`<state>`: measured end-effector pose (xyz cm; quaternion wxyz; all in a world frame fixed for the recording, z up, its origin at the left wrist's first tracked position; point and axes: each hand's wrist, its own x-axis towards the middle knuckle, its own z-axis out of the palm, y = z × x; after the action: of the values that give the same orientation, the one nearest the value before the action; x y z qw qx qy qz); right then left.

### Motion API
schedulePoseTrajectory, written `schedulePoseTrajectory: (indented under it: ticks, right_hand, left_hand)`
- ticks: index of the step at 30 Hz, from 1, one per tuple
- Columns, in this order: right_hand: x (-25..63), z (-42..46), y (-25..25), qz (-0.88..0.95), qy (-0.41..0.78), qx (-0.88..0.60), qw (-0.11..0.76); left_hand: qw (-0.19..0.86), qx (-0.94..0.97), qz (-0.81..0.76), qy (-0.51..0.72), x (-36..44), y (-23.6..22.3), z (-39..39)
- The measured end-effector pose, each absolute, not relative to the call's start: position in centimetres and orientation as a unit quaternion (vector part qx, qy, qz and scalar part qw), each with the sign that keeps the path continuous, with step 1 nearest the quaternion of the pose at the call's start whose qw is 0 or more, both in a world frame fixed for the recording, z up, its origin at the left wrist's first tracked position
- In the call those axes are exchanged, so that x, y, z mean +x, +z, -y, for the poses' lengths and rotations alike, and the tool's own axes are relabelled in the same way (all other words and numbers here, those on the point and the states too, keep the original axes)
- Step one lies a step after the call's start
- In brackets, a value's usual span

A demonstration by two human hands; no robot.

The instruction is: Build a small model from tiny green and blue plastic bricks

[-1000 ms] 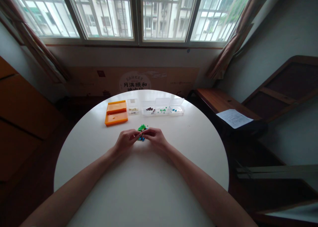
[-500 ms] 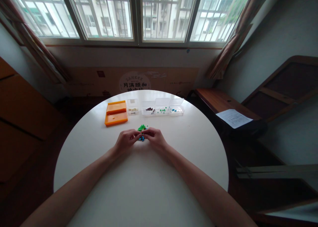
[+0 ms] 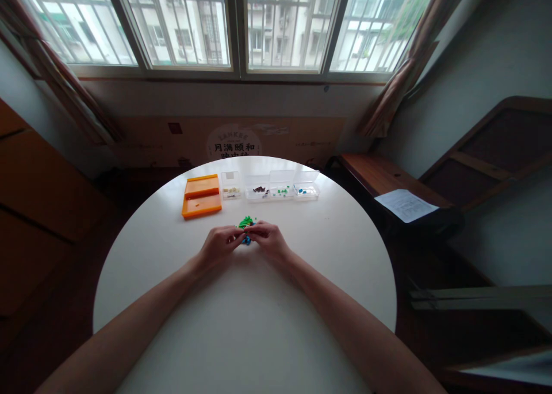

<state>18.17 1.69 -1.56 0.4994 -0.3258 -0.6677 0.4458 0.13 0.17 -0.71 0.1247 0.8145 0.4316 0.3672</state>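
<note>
A small pile of green and blue plastic pieces (image 3: pixel 246 222) lies on the white round table (image 3: pixel 259 313), partly covered by my fingertips. My left hand (image 3: pixel 219 241) comes in from the left, its thumb and fingers pinched over the pile. Facing it from the right is my right hand (image 3: pixel 271 238), pinched in the same way. The fingertips of both hands meet above the pieces. Whatever they pinch is too small to make out.
Behind the pile stands an open orange case (image 3: pixel 202 204). Right of it are clear boxes holding pale bits (image 3: pixel 232 190), dark brown bits (image 3: pixel 260 190), green bits (image 3: pixel 283 191) and blue bits (image 3: pixel 302 191). A printed sheet (image 3: pixel 406 205) lies on a wooden bench (image 3: pixel 388 178) at the right.
Both hands stay in nearly the same place over the pile. Only the fingertips shift slightly; the boxes and orange case have not moved.
</note>
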Motion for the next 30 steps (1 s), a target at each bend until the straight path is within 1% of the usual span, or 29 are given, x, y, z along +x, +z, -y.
schedulePoseTrajectory:
  ticks: [6, 18, 30]
  right_hand:
    - [17.96, -1.49, -1.52, 0.633, 0.477, -0.339, 0.506]
    - [18.06, -1.48, -1.56, 0.654, 0.445, -0.354, 0.499]
    - [18.08, -1.29, -1.09, 0.647, 0.460, -0.355, 0.494]
  left_hand:
    - [0.122, 0.815, -0.430, 0.370, 0.08, -0.29, 0.00]
    - [0.117, 0.816, -0.429, 0.370, 0.13, -0.17, 0.11]
    - [0.113, 0.820, -0.425, 0.365, 0.06, -0.31, 0.01]
